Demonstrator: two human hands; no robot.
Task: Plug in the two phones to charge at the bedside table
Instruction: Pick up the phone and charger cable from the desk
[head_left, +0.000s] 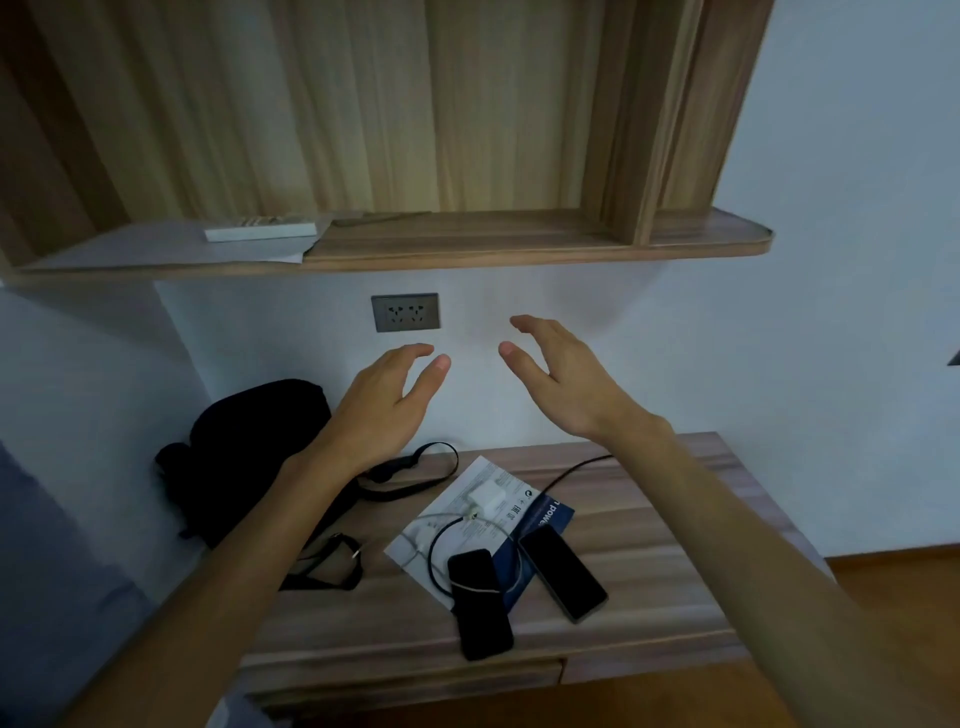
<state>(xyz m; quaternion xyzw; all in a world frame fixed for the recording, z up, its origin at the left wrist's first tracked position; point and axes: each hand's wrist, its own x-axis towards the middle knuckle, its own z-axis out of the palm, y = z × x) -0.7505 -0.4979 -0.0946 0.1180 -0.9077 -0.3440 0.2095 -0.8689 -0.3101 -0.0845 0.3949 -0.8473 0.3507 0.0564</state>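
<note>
Two black phones lie face up on the wooden bedside table: the left phone and the right phone. A white charger plug with a white cable rests on a paper sheet behind them, and a black cable runs off to the right. A grey double wall socket sits above the table. My left hand and my right hand hover in the air in front of the wall, fingers relaxed, holding nothing.
A black bag with straps lies on the table's left side. A white leaflet and a blue booklet lie under the phones. A wooden shelf overhangs above, carrying a white remote. A bed edge is at the left.
</note>
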